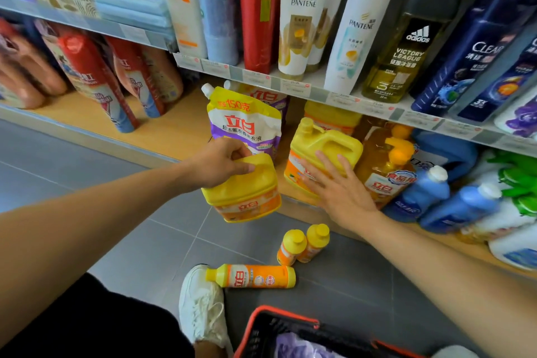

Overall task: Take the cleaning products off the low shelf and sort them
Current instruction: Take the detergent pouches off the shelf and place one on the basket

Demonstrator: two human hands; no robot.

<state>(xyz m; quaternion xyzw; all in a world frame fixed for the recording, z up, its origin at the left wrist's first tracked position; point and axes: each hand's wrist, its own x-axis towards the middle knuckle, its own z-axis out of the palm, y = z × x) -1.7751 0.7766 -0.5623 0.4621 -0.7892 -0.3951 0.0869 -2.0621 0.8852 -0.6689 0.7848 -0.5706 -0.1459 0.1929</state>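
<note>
The left hand (223,163) grips a yellow jug (244,197) by its handle, held clear of the low shelf (180,131) and over the floor (116,241). The right hand (340,186) lies flat, fingers straight, on a second jug (319,142) on that shelf. The likely next move is to set the held jug beside the bottles (292,247) on the floor.

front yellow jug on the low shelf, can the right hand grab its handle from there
Probably yes: the right hand is open with its fingers on the yellow jug, and the handle on top shows nothing over it.
</note>
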